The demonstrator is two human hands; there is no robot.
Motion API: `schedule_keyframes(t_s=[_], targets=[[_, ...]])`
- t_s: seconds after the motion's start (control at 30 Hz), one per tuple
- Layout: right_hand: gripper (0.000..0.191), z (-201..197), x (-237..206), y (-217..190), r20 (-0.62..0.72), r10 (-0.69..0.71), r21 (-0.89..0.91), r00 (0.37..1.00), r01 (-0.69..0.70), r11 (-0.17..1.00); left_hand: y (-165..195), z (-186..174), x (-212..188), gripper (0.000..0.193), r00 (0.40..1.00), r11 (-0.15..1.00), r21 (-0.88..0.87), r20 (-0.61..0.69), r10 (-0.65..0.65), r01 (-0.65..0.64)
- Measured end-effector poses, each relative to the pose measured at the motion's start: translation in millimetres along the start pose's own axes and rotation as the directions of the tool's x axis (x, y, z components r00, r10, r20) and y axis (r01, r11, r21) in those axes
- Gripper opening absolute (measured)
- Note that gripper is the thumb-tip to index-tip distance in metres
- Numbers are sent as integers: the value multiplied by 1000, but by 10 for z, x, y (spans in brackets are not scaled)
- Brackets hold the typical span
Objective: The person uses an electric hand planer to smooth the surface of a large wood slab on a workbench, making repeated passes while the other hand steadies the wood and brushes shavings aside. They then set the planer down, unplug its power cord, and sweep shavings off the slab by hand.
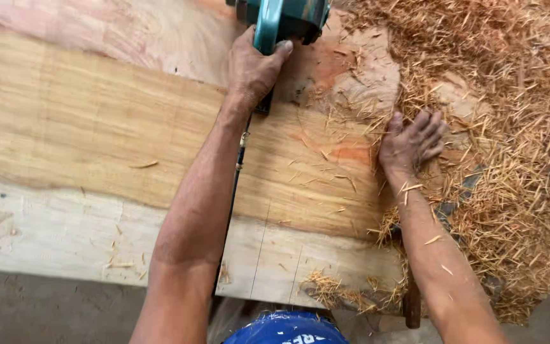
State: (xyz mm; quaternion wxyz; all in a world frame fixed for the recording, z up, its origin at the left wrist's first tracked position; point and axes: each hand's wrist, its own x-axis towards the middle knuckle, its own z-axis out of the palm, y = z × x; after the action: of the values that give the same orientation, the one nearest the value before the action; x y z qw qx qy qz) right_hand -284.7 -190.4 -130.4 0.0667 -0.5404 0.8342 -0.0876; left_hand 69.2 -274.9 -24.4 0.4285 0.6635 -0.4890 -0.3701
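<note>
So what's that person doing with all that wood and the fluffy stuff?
A person is leaning over a big wooden slab. Their left hand grips the handle of a teal power tool sitting on the slab, with its cord running back under the arm. Their right hand lies flat, fingers spread, at the edge of a thick pile of stringy wood shavings covering the slab's right end. A few loose shavings are scattered across the board.
</note>
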Motion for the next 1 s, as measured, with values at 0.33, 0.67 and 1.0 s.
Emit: schedule_keyframes(t_s=[0.33,0.67,1.0], targets=[[78,-18,-13,-60,-66,-34,23,997,36,999,-362,-1251,-2974,33,956,959,112,113,-272,260],[86,-44,-35,-143,-21,6,4,1000,-6,1000,-775,-1587,-4537,27,857,865,90,113,-502,495],[80,18,64,-64,-155,-69,-126,986,50,991,-196,-868,-2643,30,956,955,83,39,-290,286]])
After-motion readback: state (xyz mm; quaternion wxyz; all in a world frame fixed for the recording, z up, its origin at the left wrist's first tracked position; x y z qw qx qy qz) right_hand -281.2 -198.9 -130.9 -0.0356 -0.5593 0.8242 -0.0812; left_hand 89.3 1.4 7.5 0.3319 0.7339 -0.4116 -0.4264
